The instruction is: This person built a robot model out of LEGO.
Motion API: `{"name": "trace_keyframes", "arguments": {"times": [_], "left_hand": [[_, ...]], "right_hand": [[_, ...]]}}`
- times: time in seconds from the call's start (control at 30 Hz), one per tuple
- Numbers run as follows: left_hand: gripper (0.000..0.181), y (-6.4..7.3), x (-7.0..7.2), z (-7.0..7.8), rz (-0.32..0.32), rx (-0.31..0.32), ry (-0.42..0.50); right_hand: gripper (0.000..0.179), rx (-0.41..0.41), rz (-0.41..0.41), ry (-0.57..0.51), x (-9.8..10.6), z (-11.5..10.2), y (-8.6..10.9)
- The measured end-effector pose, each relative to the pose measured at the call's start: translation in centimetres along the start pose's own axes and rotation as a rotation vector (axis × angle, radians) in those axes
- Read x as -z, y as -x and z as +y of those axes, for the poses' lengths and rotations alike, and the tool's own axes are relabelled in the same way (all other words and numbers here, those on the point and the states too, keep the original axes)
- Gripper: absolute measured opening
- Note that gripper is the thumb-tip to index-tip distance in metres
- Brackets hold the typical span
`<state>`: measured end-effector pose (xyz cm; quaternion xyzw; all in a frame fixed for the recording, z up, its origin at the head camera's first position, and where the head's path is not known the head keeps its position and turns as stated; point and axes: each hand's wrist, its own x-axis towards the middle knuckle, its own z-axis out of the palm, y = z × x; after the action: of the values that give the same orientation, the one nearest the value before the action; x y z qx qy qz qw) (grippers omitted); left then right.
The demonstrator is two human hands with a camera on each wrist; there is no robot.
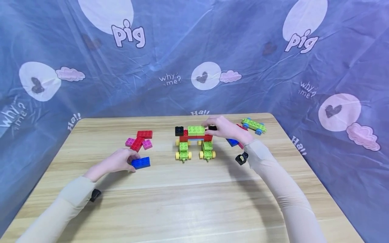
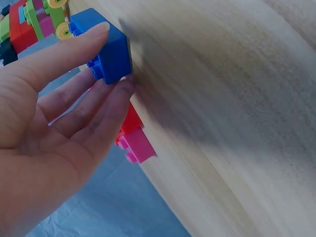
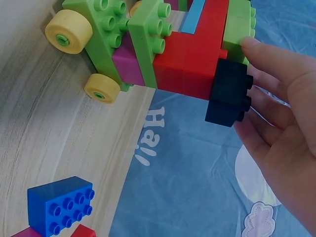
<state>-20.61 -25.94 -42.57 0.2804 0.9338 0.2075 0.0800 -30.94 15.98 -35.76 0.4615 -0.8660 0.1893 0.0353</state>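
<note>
My left hand (image 1: 120, 160) pinches a blue toy brick (image 1: 141, 163) at the table's left, thumb (image 2: 94, 38) on its studded side and fingers along its lower edge. At centre stands a vehicle-like build of toy bricks (image 1: 196, 137). It has yellow wheels, lime-green wheeled bases (image 1: 183, 153), a red layer and lime-green bricks (image 1: 196, 130) on top, with a black brick (image 1: 179, 131) at the left end. My right hand (image 1: 223, 128) holds the build's top right end, thumb on the lime-green brick, fingers by the studs of another black brick (image 3: 228, 94). Index finger contact is partly hidden.
Red bricks (image 1: 144, 134) and magenta bricks (image 1: 147, 144) lie beyond my left hand. Right of the build are a blue brick (image 3: 59, 207), partly hidden red and magenta pieces, and a lime-green wheeled base (image 1: 253, 125) with blue wheels. A printed blue cloth (image 1: 170, 98) hangs behind the table.
</note>
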Motion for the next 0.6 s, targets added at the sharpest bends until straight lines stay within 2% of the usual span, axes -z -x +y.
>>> {"name": "trace_keyframes", "arguments": {"times": [0.2,0.37,0.6], "left_hand": [[0.035,0.0,0.6,-0.1,-0.01,-0.002,0.076],[0.034,-0.5,1.4,0.0,0.005,-0.007,0.143],[0.036,-1.3,3.6,1.7,0.036,-0.016,0.158]], "right_hand": [[0.029,0.005,0.006,-0.002,0.0,0.2,-0.1],[0.029,0.005,0.013,-0.001,0.0,0.3,0.0],[0.028,-0.019,-0.001,0.0,0.0,0.5,0.3]]}}
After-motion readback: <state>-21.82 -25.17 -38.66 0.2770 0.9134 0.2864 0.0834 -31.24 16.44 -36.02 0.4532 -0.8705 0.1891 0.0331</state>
